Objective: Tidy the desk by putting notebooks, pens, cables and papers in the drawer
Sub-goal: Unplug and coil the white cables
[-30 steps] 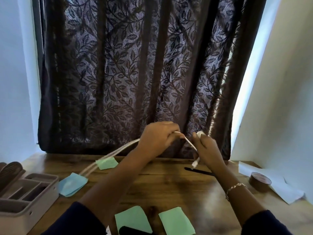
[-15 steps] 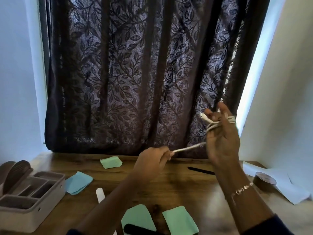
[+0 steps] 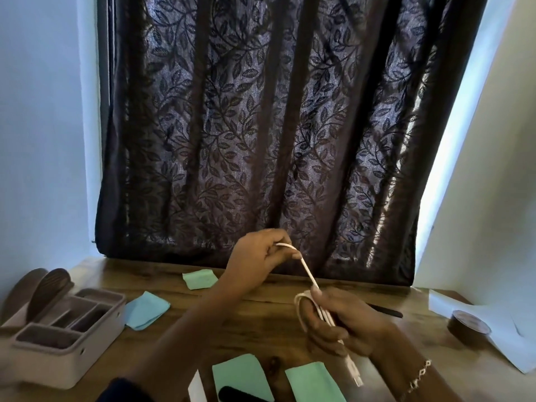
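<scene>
Cable (image 3: 308, 271) half coiled above desk (image 3: 261, 323) centre: right hand (image 3: 345, 323) clutched the loops, left hand (image 3: 258, 258) pinched the free end. Papers (image 3: 146, 310), pen (image 3: 385, 310) remained out; drawer not visible. Task looked early.

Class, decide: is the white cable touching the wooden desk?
Apart. The head view shows the white cable held up between the left hand and right hand, above the wooden desk.

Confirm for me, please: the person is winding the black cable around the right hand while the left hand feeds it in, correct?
Not quite: the cable is white, not black, as the head view shows. The rest holds: it is looped around the right hand while the left hand feeds it in.
</scene>
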The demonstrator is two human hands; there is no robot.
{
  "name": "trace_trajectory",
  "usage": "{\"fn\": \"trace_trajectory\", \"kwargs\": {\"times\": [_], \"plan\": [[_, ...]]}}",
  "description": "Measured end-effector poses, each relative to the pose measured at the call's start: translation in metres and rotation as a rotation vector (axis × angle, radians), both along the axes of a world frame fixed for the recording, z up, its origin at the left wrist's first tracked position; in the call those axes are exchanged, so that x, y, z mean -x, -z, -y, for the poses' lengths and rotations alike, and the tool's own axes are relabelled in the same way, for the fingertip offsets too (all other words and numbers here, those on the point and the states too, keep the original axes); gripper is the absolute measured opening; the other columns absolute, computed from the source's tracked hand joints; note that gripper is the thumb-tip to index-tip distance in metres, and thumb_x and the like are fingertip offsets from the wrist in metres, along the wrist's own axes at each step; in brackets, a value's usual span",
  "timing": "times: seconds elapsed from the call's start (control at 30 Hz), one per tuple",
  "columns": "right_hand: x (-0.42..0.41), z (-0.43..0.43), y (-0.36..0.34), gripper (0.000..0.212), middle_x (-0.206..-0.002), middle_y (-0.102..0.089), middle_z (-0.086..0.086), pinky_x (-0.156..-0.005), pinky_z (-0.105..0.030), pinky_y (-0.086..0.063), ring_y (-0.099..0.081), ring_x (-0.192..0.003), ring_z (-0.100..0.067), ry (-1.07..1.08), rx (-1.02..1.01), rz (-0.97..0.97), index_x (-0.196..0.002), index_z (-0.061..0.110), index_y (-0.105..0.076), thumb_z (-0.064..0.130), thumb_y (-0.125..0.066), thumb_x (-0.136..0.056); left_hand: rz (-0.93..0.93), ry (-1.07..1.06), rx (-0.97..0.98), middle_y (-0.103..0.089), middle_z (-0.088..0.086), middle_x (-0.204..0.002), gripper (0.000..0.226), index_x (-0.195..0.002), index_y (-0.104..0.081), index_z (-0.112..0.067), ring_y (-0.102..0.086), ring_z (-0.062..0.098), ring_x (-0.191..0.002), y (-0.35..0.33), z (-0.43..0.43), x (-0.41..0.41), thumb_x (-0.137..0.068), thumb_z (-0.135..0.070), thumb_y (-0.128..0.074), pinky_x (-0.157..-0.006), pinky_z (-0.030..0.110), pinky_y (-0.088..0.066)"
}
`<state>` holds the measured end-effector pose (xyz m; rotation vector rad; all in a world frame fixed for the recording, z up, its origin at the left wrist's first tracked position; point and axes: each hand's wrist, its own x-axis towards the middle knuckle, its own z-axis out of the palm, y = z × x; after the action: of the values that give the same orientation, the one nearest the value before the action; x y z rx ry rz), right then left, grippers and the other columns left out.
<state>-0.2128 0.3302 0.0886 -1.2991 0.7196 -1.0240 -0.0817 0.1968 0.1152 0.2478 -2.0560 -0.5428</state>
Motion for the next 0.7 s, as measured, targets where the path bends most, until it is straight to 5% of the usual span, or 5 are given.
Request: {"fn": "trace_trajectory", "kwargs": {"times": [0.1,0.27,0.37,0.5,0.7], "plan": [[-0.021,0.005,-0.009,0.036,-0.041,-0.027,0.003,-0.065,-0.025,-0.045,-0.039,-0.040,-0.013,-0.159,0.184,0.343,-0.083,0.009,-0.054,0.027,-0.029,-0.100,0.004,0.139,-0.268,-0.056,-0.009,-0.060,0.024,-0.072,-0.063,-0.017,-0.049,0.000,-0.058,0.018,-0.008,0.006,-0.083,-0.037,-0.056,-0.058,0.022,-0.040],[-0.025,0.020,-0.024,0.040,-0.060,-0.054,-0.007,-0.105,-0.031,-0.036,-0.062,-0.077,-0.020,0.187,0.394,0.699,-0.090,0.003,-0.059,0.023,-0.026,-0.101,0.161,0.310,-0.578,-0.051,0.001,-0.061,0.025,-0.083,-0.057,-0.010,-0.046,-0.003,-0.045,0.040,-0.050,0.016,-0.094,0.005,-0.040,-0.047,0.006,-0.035],[-0.023,0.026,-0.024,0.024,-0.054,-0.054,-0.002,-0.089,-0.030,-0.050,-0.064,-0.073,-0.017,0.576,0.395,0.583,-0.074,0.014,-0.064,0.031,-0.054,-0.085,0.272,0.271,-0.524,-0.051,-0.003,-0.057,0.031,-0.071,-0.055,-0.018,-0.046,-0.003,-0.043,0.046,-0.061,0.011,-0.096,-0.006,-0.042,-0.049,0.005,-0.034],[-0.021,0.026,-0.014,0.028,-0.054,-0.058,-0.003,-0.067,-0.023,-0.051,-0.066,-0.071,-0.016,0.949,0.403,0.162,-0.077,0.007,-0.053,0.031,-0.040,-0.084,0.410,0.005,-0.213,-0.060,-0.001,-0.077,0.026,-0.106,-0.064,-0.011,-0.055,0.000,-0.068,0.045,-0.056,-0.001,-0.096,-0.026,-0.045,-0.060,0.011,-0.035],[-0.028,0.027,0.003,0.028,-0.093,-0.073,-0.006,-0.081,-0.034,-0.052,-0.068,-0.086,-0.016,1.065,0.416,-0.271,-0.087,0.000,-0.058,0.020,-0.041,-0.094,0.107,-0.385,0.365,-0.060,-0.013,-0.061,0.022,-0.065,-0.062,-0.026,-0.051,0.003,-0.061,0.060,-0.054,-0.007,-0.075,-0.039,-0.047,-0.051,0.002,-0.021]]}}
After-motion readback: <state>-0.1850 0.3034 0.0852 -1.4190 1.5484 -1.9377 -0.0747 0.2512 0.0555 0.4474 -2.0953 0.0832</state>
